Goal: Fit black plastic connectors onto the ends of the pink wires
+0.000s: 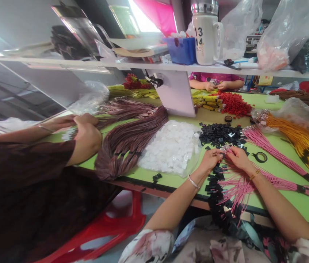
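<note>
Over the near edge of the green table my two hands meet, fingertips almost touching. My left hand (211, 160) is closed in a pinch on what looks like a small black connector housing, mostly covered by the fingers. My right hand (238, 157) is closed around pink wires (227, 148) whose shiny metal ends poke out at the fingertips. Below the hands, more pink wires (238, 190) fan out, and black housings (216, 197) hang at their ends over the table edge. Just beyond lies a heap of loose black housings (220, 134).
A bag of white connectors (171, 148) and brown wire bundles (132, 146) lie left, beside a co-worker's hands (86, 128). Right are black tape (260, 157), a pink bundle (277, 155) and orange wires (299, 131). Another person's hands (216, 86) work opposite, below a shelf (149, 66).
</note>
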`<state>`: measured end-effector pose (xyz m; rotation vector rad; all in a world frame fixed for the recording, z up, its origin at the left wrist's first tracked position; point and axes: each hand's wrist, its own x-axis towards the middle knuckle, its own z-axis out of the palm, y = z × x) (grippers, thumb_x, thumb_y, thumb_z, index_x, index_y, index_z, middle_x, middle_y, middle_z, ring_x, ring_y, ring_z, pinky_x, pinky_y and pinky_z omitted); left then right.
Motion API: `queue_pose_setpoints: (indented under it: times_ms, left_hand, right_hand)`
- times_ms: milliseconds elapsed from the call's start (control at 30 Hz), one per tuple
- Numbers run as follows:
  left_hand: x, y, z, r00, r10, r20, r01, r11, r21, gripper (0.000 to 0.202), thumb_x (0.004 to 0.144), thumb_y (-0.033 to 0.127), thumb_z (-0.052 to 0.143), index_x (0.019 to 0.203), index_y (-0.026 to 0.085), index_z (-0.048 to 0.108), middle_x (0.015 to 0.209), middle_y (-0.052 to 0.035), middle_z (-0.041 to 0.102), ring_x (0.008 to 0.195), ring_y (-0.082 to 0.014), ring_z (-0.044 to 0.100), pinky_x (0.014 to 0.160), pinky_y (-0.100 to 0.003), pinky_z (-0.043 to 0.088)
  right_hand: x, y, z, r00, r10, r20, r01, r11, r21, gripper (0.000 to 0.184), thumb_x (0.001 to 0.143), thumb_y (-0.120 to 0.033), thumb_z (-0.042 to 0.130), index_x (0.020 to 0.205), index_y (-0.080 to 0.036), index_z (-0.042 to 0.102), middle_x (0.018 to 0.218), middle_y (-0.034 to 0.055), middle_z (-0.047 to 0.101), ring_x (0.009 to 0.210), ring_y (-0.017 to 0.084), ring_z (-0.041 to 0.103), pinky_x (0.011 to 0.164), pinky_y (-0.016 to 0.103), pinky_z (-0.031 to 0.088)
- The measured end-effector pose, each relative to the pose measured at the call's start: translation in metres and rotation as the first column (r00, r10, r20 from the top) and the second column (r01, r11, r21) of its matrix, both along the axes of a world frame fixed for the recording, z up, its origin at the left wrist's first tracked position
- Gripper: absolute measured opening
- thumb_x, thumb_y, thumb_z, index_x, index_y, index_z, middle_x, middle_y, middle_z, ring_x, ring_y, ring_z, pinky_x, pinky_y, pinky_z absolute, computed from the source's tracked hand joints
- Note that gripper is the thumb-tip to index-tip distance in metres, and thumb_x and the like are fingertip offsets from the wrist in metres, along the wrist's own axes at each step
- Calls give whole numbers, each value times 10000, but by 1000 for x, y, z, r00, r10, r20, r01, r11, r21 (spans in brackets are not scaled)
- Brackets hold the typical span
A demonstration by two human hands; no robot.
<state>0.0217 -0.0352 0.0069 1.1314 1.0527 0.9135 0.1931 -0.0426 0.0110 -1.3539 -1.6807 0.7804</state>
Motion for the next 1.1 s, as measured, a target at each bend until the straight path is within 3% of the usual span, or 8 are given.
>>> queue_pose_setpoints:
  times_ms: [233,367,467,667,767,900,1000,1100]
  left_hand:
    - [-33,-36,9,858,-322,-399,404,904,138,147,733,144,625,829,151,736,621,8,606,552,-103,493,544,-225,361]
    - [-38,-14,10,831,-75,-552,290,904,313,140,800,175,576,794,166,716,802,-37,663,738,-150,584,701,-263,454]
    - [-35,16,7,640,265,-722,144,881,452,179,852,194,555,928,134,705,956,-109,640,880,-212,589,825,-335,460]
    - [-30,40,-3,424,184,-887,297,897,328,221,900,147,465,918,114,683,1033,-152,597,862,-220,599,796,-339,455]
    - [-29,37,-1,469,223,-855,266,887,377,202,874,148,518,977,135,691,1011,-128,604,926,-229,595,844,-338,459]
    - [-26,33,4,731,222,-646,101,900,423,247,795,128,625,1028,148,702,1037,-93,615,855,-177,598,837,-320,484]
    - [-19,31,6,931,109,-348,-5,958,286,286,730,127,683,1013,141,724,946,-60,650,730,-130,589,745,-288,490]
    - [-13,27,7,1000,4,-21,-3,997,78,337,682,141,718,1018,123,738,776,-28,666,658,-110,574,691,-265,469]
  right_hand:
    - [18,12,11,748,-347,-566,336,933,-128,383,797,-585,638,909,-219,610,551,-77,398,437,94,303,432,253,219]
    - [10,8,13,786,-232,-573,180,973,-147,392,762,-560,683,925,-256,498,585,-80,494,438,89,360,430,233,254]
    - [-1,3,9,852,-154,-500,82,983,-164,378,773,-540,684,833,-247,454,597,-64,534,468,97,405,451,235,291]
    - [-3,0,3,891,-92,-444,7,982,-189,392,779,-534,687,733,-234,438,560,-71,450,471,91,348,460,241,266]
    - [-2,0,2,902,-89,-422,3,980,-201,407,755,-531,696,704,-236,420,541,-87,370,460,84,284,445,239,216]
    - [-3,-1,1,912,-46,-407,-46,976,-213,381,747,-501,701,699,-231,436,540,-86,374,463,81,272,453,241,188]
    - [-4,-2,3,909,-23,-416,-87,966,-244,352,748,-487,702,709,-225,470,537,-79,419,466,84,302,460,242,195]
    - [-5,-3,7,905,-6,-425,-122,954,-273,331,748,-488,696,715,-219,508,547,-67,455,475,90,327,465,244,214]
